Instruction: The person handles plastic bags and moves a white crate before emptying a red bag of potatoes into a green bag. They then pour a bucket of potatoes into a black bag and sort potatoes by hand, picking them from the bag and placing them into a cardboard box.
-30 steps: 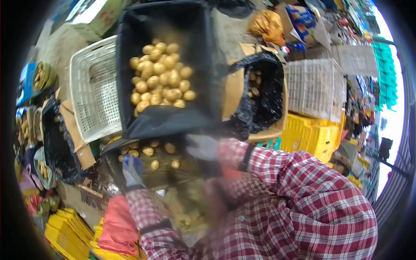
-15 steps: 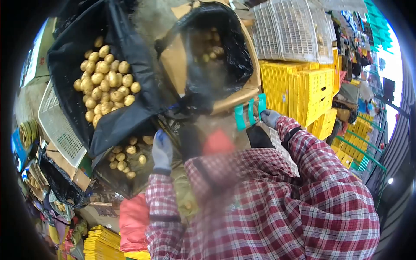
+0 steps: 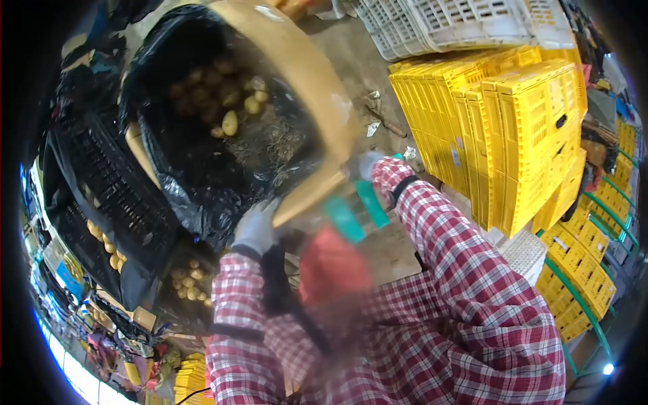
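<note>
A cardboard box (image 3: 297, 57) lined with a black plastic bag (image 3: 196, 219) stands in front of me, tilted in the view. Inside it lie several potatoes (image 3: 230, 123) and some loose dirt. My left hand (image 3: 255, 226), in a grey glove, is closed over the near corner of the box, where cardboard and liner meet. My right hand (image 3: 368, 164), also gloved, is at the box's right corner; its fingers are smeared and partly hidden by the sleeve. Close below that hand are green strips (image 3: 370, 202).
Stacked yellow crates (image 3: 486, 128) stand at the right, with white crates (image 3: 466, 23) behind them. At the left, a black crate (image 3: 108, 196) and dark cloth sit beside more potatoes (image 3: 191, 280). A green rail (image 3: 577, 304) runs at the far right.
My view has turned left and come nearer to the box. My left hand has moved from beside the potato pile to the box's corner. My right hand has moved from the green strips to the box.
</note>
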`<state>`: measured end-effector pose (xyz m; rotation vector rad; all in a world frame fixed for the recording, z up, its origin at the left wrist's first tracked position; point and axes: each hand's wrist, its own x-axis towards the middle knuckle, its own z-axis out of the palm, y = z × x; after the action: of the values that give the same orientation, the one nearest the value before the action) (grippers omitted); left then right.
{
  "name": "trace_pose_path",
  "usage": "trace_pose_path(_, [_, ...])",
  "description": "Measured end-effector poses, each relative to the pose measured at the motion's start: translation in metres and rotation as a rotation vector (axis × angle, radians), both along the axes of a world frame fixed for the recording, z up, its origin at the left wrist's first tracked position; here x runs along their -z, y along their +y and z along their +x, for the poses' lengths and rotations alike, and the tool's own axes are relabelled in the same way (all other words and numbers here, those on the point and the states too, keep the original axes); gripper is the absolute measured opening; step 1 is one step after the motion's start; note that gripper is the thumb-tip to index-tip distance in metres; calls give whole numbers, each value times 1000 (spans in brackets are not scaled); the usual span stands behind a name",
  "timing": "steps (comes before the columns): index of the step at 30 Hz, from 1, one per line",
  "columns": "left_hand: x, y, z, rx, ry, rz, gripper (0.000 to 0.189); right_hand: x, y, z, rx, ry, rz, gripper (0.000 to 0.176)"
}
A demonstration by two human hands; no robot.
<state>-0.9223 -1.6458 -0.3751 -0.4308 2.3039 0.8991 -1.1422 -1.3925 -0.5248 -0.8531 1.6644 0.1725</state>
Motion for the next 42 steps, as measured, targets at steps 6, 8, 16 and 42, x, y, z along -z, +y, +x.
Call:
trace_pose_path(6, [-4, 3, 2, -42, -52, -93, 58, -38, -1, 46, -286, 22, -127, 36])
trace_pose_path(8, [0, -3, 10, -2, 40, -124, 52, -63, 3, 60, 127, 70, -247, 46])
trace_pose_path(16, [-64, -9, -38, 16, -270, -104, 47, -26, -4, 130, -70, -69, -157, 58])
trace_pose_path(42, [-1, -13, 2, -141, 137, -402, 22, -167, -119, 1, -546, 456, -726, 49])
